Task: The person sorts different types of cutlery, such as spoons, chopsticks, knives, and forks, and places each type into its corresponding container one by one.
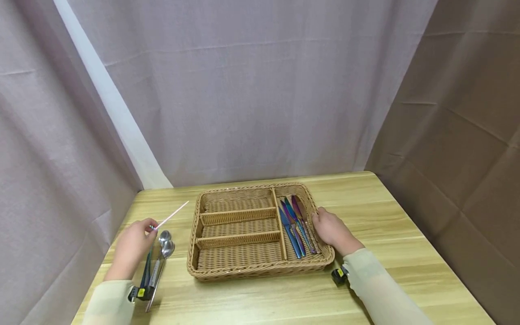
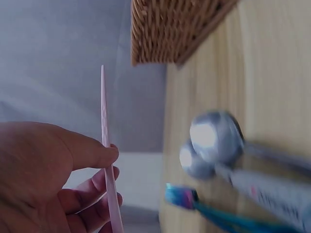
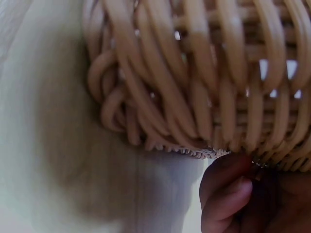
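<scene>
My left hand pinches a slender pink chopstick between thumb and fingers, its tapered tip pointing up toward the basket. In the left wrist view the chopstick shows pale and smooth, with a textured stretch near the tip. Below that hand lie two metal spoons with shiny bowls, beside a blue-green utensil with a purplish end, blurred here. On the other side, my right hand grips the right rim of a wicker cutlery basket; curled fingers show under its woven edge.
Several knives, blue, purple and coppery, lie lengthwise in the basket's right compartment. Wicker dividers split its left part into three bare compartments. The basket stands on a wood-grain table, with grey curtains behind.
</scene>
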A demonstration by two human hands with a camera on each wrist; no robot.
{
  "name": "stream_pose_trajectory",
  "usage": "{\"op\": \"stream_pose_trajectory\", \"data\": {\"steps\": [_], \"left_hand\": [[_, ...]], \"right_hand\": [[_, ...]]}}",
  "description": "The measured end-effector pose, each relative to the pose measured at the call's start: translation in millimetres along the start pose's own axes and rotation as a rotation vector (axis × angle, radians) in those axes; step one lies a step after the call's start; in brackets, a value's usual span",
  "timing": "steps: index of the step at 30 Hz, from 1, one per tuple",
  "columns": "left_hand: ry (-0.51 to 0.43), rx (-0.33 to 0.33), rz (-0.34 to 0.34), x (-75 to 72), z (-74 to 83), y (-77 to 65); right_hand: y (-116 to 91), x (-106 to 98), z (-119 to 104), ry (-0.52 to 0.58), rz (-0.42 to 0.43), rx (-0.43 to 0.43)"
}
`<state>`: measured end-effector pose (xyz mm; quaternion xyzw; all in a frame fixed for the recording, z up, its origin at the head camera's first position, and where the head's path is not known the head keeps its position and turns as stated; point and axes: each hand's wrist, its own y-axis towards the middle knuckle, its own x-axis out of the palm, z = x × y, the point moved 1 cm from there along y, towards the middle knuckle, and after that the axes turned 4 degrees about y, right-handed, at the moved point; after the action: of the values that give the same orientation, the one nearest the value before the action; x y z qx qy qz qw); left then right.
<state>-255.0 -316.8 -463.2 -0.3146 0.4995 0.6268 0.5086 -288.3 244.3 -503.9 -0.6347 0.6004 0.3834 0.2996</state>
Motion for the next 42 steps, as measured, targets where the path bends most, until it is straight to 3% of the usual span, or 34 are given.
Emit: {"op": "stream_pose_trajectory", "data": {"steps": [10, 22, 34, 42], "left_hand": [[-0.008, 0.095, -0.013, 10.6, 54.6, 25.8], [0.065, 0.220, -0.040, 29.9, 107.8, 62.6], [0.056, 0.309, -0.076, 53.2, 137.0, 84.8], [0.117, 0.312, -0.154, 66.3, 150.4, 99.5]], "right_hand": [[2, -2, 1, -0.006, 0.004, -0.004], [1, 1, 5, 0.004, -0.004, 0.015], [-2, 3, 0, -0.002, 0.010, 0.013], [-1, 3, 0, -0.017, 0.014, 0.023]]}}
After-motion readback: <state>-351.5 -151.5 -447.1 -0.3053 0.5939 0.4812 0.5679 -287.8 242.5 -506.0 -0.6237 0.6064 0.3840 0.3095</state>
